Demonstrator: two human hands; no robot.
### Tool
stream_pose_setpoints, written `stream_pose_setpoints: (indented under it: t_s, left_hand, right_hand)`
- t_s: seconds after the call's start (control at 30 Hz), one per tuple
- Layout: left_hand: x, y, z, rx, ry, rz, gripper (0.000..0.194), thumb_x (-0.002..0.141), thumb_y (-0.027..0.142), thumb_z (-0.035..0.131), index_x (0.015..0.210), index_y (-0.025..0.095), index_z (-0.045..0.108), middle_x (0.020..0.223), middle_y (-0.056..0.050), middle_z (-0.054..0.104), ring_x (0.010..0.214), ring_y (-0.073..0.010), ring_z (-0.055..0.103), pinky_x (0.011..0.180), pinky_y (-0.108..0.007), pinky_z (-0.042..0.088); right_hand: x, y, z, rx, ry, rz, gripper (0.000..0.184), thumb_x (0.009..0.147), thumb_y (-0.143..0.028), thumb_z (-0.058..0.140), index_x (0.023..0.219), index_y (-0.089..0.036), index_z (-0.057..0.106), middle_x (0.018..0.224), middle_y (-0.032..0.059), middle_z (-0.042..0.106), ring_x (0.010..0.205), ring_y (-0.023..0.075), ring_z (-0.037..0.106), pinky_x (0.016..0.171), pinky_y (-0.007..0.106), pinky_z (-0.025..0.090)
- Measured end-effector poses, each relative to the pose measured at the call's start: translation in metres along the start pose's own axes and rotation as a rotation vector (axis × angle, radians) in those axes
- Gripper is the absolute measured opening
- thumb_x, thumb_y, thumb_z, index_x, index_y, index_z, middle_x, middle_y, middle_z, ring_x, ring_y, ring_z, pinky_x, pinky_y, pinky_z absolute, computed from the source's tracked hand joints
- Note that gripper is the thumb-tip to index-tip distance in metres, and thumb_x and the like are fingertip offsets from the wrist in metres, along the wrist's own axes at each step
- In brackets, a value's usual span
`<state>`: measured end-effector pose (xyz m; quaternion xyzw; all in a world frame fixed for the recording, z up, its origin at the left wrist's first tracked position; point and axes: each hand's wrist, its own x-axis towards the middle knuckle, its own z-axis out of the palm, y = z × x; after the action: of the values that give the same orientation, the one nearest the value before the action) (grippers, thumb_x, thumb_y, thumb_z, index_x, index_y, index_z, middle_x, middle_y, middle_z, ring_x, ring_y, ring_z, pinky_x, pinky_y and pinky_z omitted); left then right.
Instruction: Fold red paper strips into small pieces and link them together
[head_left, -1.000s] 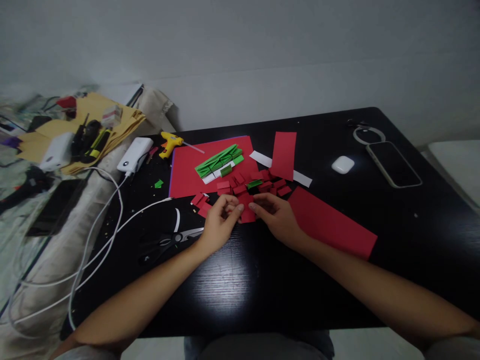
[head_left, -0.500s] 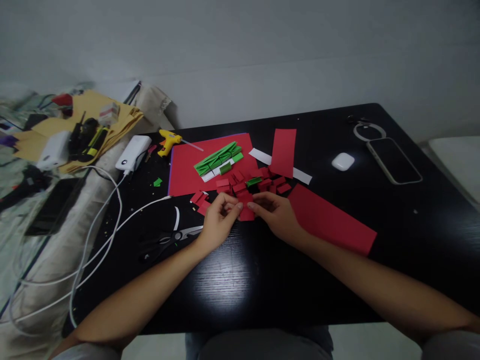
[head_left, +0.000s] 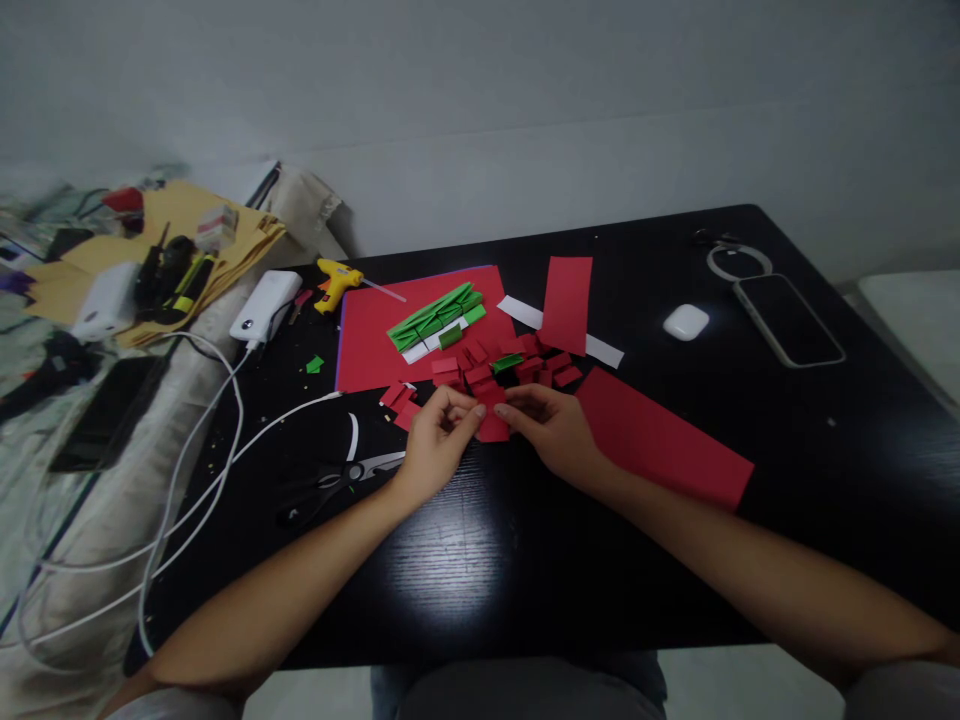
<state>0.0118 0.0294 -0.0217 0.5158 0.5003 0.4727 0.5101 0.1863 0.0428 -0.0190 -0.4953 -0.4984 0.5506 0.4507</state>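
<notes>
Head view — both hands, left hand (head_left: pixel 435 445) and right hand (head_left: pixel 551 430), pinch one red paper piece (head_left: pixel 493 428).

The near strip of the black table (head_left: pixel 480 590) lies bare, so a hand could slide in from the front; scissors (head_left: pixel 337 483) and a white cable (head_left: pixel 225 440) block the near left; beyond the hands, small red paper pieces (head_left: pixel 517 365) crowd the middle; a long red sheet (head_left: pixel 660 438) covers the right; farther right, earbud case (head_left: pixel 685 322) and phone (head_left: pixel 787 320) sit apart with gaps between.
</notes>
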Motion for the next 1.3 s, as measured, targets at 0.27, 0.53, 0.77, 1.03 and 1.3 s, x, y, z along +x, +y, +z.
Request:
stream_pose_setpoints:
  t_s: [0.27, 0.53, 0.77, 1.03, 1.3]
  left_hand:
    - [0.000, 0.002, 0.000, 0.013, 0.011, 0.004, 0.023, 0.085, 0.036, 0.071, 0.085, 0.017, 0.058, 0.065, 0.004, 0.055, 0.057, -0.0085, 0.047, 0.053, -0.021, 0.035]
    - [0.000, 0.001, 0.002, 0.003, 0.032, 0.037, 0.023, 0.084, 0.033, 0.072, 0.083, 0.018, 0.055, 0.068, 0.004, 0.054, 0.058, -0.0078, 0.047, 0.054, -0.020, 0.036]
    - [0.000, 0.005, 0.001, -0.036, -0.040, 0.079, 0.016, 0.088, 0.030, 0.067, 0.091, 0.019, 0.057, 0.078, 0.002, 0.058, 0.062, -0.0094, 0.057, 0.060, -0.023, 0.047]
    - [0.001, 0.012, 0.000, 0.018, -0.017, 0.045, 0.021, 0.089, 0.038, 0.065, 0.095, 0.018, 0.066, 0.069, 0.001, 0.061, 0.060, -0.0121, 0.058, 0.058, -0.025, 0.048]
    - [0.000, 0.012, 0.000, -0.060, -0.089, 0.021, 0.030, 0.082, 0.035, 0.074, 0.104, 0.016, 0.064, 0.073, 0.001, 0.061, 0.063, -0.0106, 0.061, 0.064, -0.024, 0.050]
  right_hand:
    - [0.000, 0.002, 0.000, -0.002, -0.002, -0.001, 0.027, 0.073, -0.040, 0.080, 0.090, -0.021, 0.072, 0.086, 0.0043, 0.077, 0.080, 0.0206, 0.073, 0.074, 0.034, 0.060]
    - [0.000, 0.000, 0.000, -0.007, -0.024, 0.003, 0.029, 0.073, -0.042, 0.079, 0.089, -0.020, 0.070, 0.084, 0.0043, 0.075, 0.077, 0.0193, 0.071, 0.069, 0.031, 0.059]
    - [-0.001, -0.001, 0.000, -0.020, -0.042, -0.077, 0.026, 0.079, -0.039, 0.076, 0.086, -0.023, 0.057, 0.073, -0.0023, 0.064, 0.067, 0.0143, 0.063, 0.062, 0.026, 0.051]
    - [-0.003, -0.006, -0.003, 0.022, -0.147, -0.084, 0.023, 0.076, -0.038, 0.079, 0.091, -0.023, 0.071, 0.087, 0.0025, 0.073, 0.081, 0.0181, 0.070, 0.076, 0.033, 0.057]
    - [-0.001, -0.003, -0.003, 0.094, -0.110, -0.061, 0.025, 0.078, -0.036, 0.078, 0.097, -0.022, 0.073, 0.097, 0.0047, 0.076, 0.092, 0.0200, 0.072, 0.086, 0.036, 0.058]
